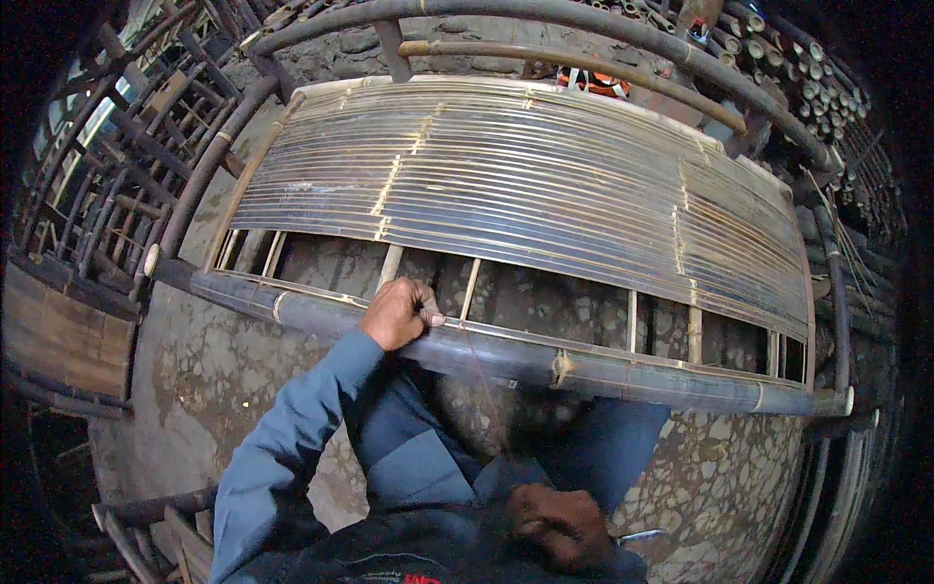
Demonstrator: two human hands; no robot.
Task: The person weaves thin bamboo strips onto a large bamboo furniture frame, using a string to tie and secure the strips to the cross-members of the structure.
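Note:
A bamboo bench frame stands before me, its seat made of thin split bamboo slats [545, 195]. My left hand [399, 311] is closed at the near edge, its fingers pinching a narrow bamboo strip [545, 341] that lies along the thick dark front pole [486, 355]. From the strip, just right of those fingers, a thin reddish cord [471, 346] runs down toward my lap. My right hand [559, 526], slightly blurred, is closed low by my body at the cord's lower end. A slim shiny metal piece [639, 535] shows beside it; whether I hold it is unclear.
Crosspieces [470, 289] span the gap between slats and front pole. A bamboo backrest rail [584, 63] rises at the far side. More bamboo furniture [126, 214] stands left, and cut bamboo poles [778, 58] are stacked at the back right. An orange-and-black bag [593, 83] lies behind the bench.

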